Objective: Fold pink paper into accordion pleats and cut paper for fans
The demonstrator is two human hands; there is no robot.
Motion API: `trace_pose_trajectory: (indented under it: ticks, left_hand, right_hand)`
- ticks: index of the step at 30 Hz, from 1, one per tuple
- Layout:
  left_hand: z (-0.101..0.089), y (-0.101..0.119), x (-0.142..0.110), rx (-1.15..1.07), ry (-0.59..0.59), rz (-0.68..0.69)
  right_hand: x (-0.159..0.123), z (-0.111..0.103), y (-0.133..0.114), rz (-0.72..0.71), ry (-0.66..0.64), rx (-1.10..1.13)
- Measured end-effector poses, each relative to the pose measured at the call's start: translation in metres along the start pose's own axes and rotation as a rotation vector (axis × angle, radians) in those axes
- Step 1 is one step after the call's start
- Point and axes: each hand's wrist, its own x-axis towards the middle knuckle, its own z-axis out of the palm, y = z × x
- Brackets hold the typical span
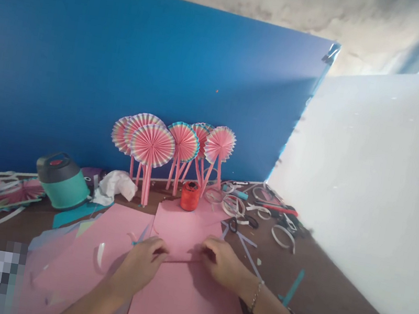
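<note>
Both hands work on a pink card sheet (185, 233) lying on the desk (329, 303), directly in front of a red spool of twine (190, 196). The sheet's lower edge overlaps a second pink sheet (186, 302), though it is hard to tell whether these are separate sheets or one folded piece. The left hand (140, 265) is at the sheet's lower left corner, its grip partly closed and curved downward. The right hand (222, 264) is at the lower right corner, its grip also partly closed, with the fingers bent over the card. Both appear placed to keep the card steady, but the fingers hide the contact, so it cannot be told whether either grip is actually pinching the card.

Just behind the spool, pink pleated paper fans (151, 145) on paper sticks lean against a blue board (89, 63), which seems to be what keeps them upright. Left of the spool stands a teal-and-grey flask (62, 181), beside crumpled white tissue (115, 187). To the spool's right, black-handled scissors (233, 224) lie among white paper rings (283, 237), apparently kept within reach. A pixelated patch hides the lower left corner of the view.
</note>
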Motion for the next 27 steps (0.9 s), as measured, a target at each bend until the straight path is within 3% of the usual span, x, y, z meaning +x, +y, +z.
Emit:
trace_pose_trajectory:
  ticks: [7, 21, 27]
  left_hand:
    - [0.001, -0.004, 0.003, 0.015, 0.051, 0.039]
    - [0.005, -0.011, 0.006, 0.088, 0.015, 0.053]
    - [0.004, -0.008, 0.005, 0.275, -0.009, 0.088]
  right_hand:
    - [0.004, 0.001, -0.003, 0.068, 0.032, -0.011]
    - [0.008, 0.002, -0.005, 0.133, 0.029, -0.013]
    - [0.004, 0.007, -0.002, 0.125, -0.005, -0.087]
